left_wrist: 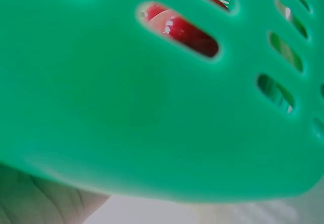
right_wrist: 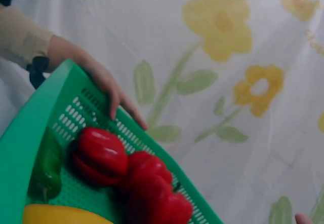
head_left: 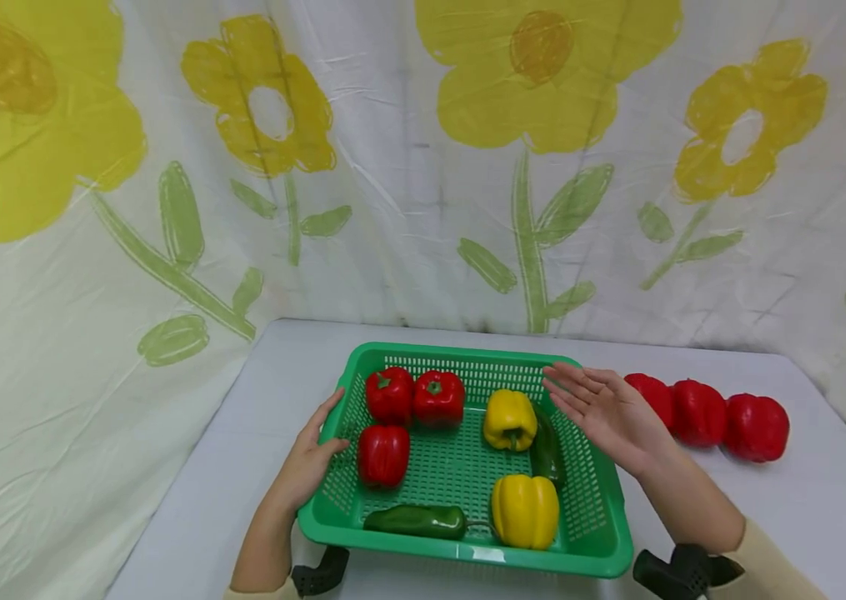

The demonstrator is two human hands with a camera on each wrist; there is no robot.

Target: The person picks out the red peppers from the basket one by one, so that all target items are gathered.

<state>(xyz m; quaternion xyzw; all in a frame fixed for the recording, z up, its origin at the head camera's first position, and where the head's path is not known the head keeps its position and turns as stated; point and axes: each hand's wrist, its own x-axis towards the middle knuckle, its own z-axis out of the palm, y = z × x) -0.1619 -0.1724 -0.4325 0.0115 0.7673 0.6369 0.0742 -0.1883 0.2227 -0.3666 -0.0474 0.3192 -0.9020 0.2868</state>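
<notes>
A green plastic basket with slotted walls holds red bell peppers on its left, yellow bell peppers on its right, and long green peppers along the front and right. My left hand grips the basket's left rim, thumb lying over the edge. Close up in the left wrist view, the basket wall covers most of that hand. My right hand is spread with straight fingers by the back right corner, palm showing, holding nothing; whether its fingertips touch the rim I cannot tell.
Three more red bell peppers lie in a row on the white table, right of the basket. Behind the table hangs a white cloth painted with yellow flowers. Dark bands circle both wrists.
</notes>
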